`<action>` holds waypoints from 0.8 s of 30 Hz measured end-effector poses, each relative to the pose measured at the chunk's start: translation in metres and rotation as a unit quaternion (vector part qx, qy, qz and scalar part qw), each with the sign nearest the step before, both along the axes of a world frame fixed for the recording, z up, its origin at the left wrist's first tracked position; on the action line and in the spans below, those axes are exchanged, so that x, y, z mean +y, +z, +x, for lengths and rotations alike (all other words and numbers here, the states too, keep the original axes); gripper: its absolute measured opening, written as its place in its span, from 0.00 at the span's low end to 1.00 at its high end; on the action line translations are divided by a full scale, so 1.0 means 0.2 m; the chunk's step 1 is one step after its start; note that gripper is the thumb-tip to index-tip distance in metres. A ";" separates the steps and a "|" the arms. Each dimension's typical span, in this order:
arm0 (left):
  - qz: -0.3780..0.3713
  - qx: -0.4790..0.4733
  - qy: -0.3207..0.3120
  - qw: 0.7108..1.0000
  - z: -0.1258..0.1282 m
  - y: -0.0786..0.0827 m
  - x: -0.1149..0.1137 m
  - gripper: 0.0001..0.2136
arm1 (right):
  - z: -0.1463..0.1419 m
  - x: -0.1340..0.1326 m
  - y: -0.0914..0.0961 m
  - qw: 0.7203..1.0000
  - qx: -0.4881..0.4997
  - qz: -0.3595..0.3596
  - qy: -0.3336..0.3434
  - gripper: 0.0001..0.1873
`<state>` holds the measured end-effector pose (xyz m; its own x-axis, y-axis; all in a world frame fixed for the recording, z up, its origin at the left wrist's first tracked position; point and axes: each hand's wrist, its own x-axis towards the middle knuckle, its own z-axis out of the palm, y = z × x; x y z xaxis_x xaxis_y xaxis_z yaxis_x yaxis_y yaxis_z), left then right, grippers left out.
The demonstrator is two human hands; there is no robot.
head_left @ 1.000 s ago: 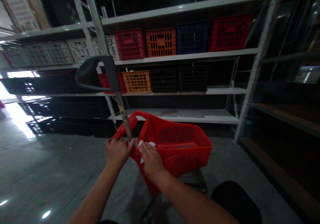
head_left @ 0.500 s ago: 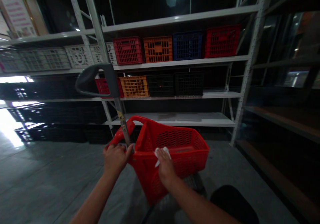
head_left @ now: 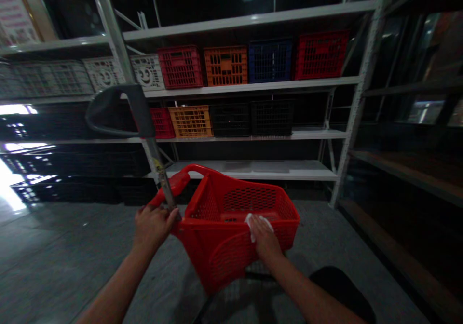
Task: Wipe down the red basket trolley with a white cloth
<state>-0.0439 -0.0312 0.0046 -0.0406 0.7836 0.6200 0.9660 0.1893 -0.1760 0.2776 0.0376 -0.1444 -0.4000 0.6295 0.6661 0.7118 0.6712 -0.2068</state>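
Note:
A red plastic shopping cart with perforated sides stands in front of me. My left hand is wrapped round the end of its red push handle, close to the foot of a grey metal pole. Against the near top rim of the basket, my right hand presses a crumpled white cloth. The cloth shows around its fingers; its middle is hidden under the hand.
White metal shelving spans the background, holding red, orange, blue and black crates. A grey loop-shaped grip juts from the pole. Darker shelves stand at right. A black rounded object is at lower right.
My right hand has slid rightward along the basket rim with the white cloth. My left hand keeps its hold on the handle. The view has shifted slightly, moving the pole left.

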 end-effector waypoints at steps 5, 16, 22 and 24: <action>0.013 0.019 -0.004 1.000 -0.02 0.00 0.02 0.24 | 0.45 0.09 -0.09 0.990 0.045 -0.049 -0.124 0.27; 0.045 0.033 0.003 0.998 0.00 -0.01 0.00 0.24 | -0.75 -0.15 0.22 0.989 0.103 -0.026 0.104 0.26; 0.031 0.032 -0.002 0.999 -0.02 -0.01 0.00 0.24 | -0.68 -0.13 0.28 0.989 0.031 -0.002 0.143 0.28; 0.023 0.028 0.001 0.999 -0.04 -0.01 0.01 0.24 | -0.44 -0.08 0.20 0.994 0.011 -0.012 0.105 0.27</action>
